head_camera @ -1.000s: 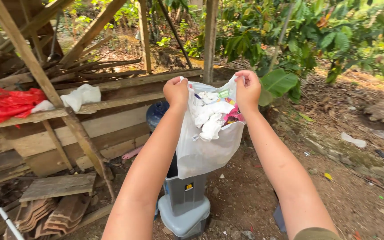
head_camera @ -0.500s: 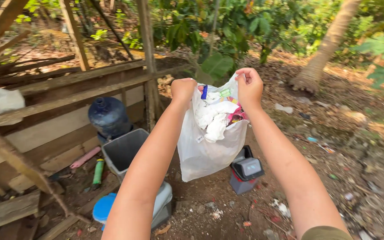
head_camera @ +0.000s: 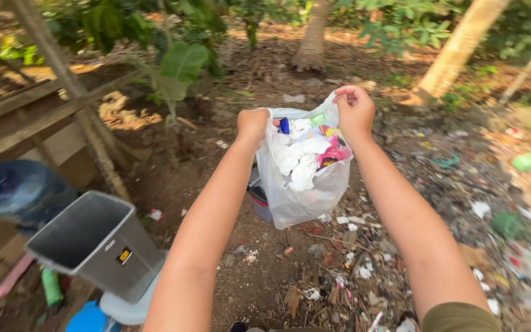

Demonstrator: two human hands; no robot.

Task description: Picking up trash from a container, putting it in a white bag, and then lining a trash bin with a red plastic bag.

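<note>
A white plastic bag (head_camera: 302,197) full of crumpled white paper and colourful wrappers hangs in front of me at arm's length. My left hand (head_camera: 252,122) grips the bag's left rim in a closed fist. My right hand (head_camera: 354,110) pinches the right rim, slightly higher. The bag's mouth is held apart between them, so its contents show. Below and behind the bag a small grey box-like object (head_camera: 259,197) peeks out, mostly hidden.
An empty grey bin (head_camera: 96,243) stands at lower left on a pale lid (head_camera: 127,307), beside a dark blue water jug (head_camera: 16,193) and a wooden fence (head_camera: 44,117). Litter covers the dirt ground (head_camera: 462,209) to the right. Tree trunks (head_camera: 456,52) stand behind.
My view has swung right: the wooden structure and bin slid to the left edge and the littered ground came into sight. Both hands keep holding the bag the same way.
</note>
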